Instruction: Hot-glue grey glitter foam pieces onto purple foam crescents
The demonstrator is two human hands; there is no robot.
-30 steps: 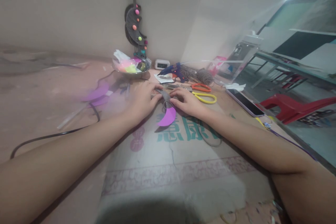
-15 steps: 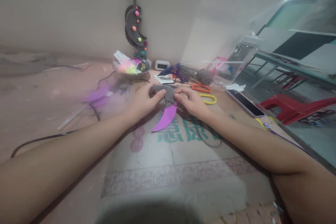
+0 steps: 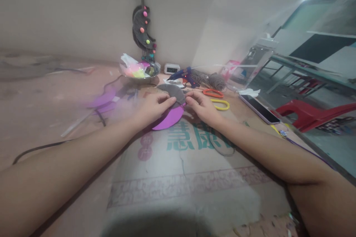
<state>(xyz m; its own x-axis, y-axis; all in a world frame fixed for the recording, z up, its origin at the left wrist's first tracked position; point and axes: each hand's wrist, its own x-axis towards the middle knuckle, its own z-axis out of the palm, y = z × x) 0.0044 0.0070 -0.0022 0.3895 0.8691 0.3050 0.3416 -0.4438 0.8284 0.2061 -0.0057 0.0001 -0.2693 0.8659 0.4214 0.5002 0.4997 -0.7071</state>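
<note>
Left hand (image 3: 152,106): fingers pinched on the grey crescent (image 3: 174,92)
Right hand (image 3: 202,106): fingertips gripping its right edge
Purple crescent (image 3: 168,117): beneath the grey one, on the sack (image 3: 183,166)
Scissors (image 3: 219,103): just right

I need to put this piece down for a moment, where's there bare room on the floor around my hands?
Free: the printed sack between your forearms, below the purple piece, and the bare floor left of the black cable. Crowded: beyond your hands, with the bowl, glue gun, scissors and phone.
</note>
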